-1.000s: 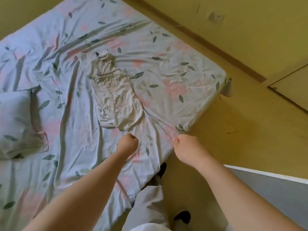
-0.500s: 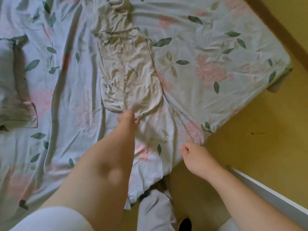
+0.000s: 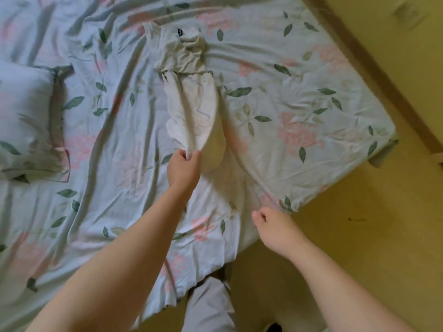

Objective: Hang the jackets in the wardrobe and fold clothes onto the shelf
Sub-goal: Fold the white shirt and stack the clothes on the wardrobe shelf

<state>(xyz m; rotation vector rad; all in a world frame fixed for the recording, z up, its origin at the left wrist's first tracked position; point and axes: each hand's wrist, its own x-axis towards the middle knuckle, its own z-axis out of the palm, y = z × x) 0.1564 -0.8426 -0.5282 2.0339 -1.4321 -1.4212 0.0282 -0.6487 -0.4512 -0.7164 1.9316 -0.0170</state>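
While the left hand (image 3: 183, 167) pinches the near hem, the cream garment (image 3: 191, 104) lies on the bed (image 3: 311, 68), its length running straight away from that grip. The right hand (image 3: 275, 230), loosely curled and empty, is farther off.

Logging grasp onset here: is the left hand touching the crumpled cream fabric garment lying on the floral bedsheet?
Touching. The head view shows the left hand pinching the near hem of the crumpled cream garment, fabric bunched in its grip.
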